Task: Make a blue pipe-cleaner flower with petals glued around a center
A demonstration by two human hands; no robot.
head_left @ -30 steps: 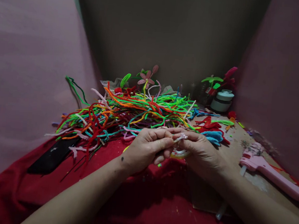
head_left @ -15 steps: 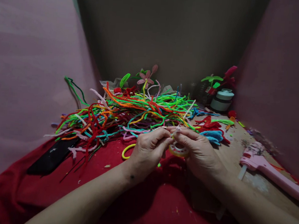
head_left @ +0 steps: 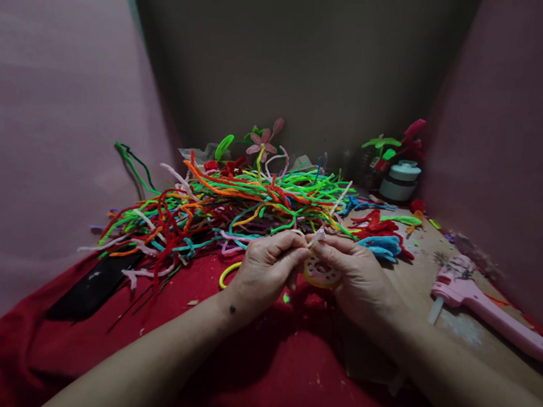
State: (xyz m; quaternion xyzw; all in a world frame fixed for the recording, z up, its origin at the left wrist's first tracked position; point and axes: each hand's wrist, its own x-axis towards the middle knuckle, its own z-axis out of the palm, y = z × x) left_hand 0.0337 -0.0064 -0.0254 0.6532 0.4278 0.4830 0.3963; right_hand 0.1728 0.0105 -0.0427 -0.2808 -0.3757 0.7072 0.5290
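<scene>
My right hand (head_left: 365, 275) is closed around a small roll of tape (head_left: 321, 273), which has a yellowish rim and a white, dotted core. A small pale pink piece (head_left: 320, 234) shows at the tips of its thumb and forefinger. My left hand (head_left: 273, 264) is closed in a pinch, its fingertips nearly touching the right hand's. Between the two pinches runs a short, thin pale strip (head_left: 312, 242); whether it comes off the roll I cannot tell. Both hands are above the red cloth (head_left: 257, 367), in front of a heap of coloured pipe cleaners (head_left: 272, 191).
A yellow ring (head_left: 228, 274) lies behind my left wrist. Left of it is a black phone-like slab (head_left: 90, 289). On the right are a pink glue gun (head_left: 495, 302), blue fuzzy petals (head_left: 382, 246) and a lidded jar (head_left: 400, 180). A pink fuzzy flower (head_left: 261, 142) stands behind the heap.
The roll has tilted slightly in my right hand, showing more of its dotted core. Both hands stay close together, fingers shifted a little. The whole view has drifted slightly.
</scene>
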